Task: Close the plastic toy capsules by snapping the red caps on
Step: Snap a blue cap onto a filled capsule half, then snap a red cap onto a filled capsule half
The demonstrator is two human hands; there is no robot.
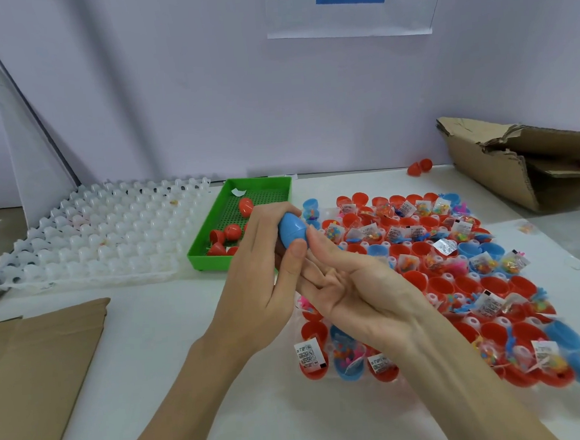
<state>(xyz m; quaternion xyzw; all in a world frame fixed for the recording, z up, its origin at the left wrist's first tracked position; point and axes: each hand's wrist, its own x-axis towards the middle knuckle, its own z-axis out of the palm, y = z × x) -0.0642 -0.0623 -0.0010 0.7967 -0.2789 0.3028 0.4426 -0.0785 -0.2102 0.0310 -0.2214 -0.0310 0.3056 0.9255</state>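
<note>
White worktable (194,346) against a pale lilac partition (204,88). Flattened cardboard (35,375) lies near-left; a torn carton (524,158) sits far-right. An empty white cavity tray (101,240) adjoins a green tray (246,202) holding loose red caps (231,231). Open red and blue capsule halves (439,271) with packeted toys fill the right-hand tray. Left hand (268,273) grips a closed blue capsule (292,231); right hand (351,284) lies flat, fingers straight, fingertip touching it.
</note>
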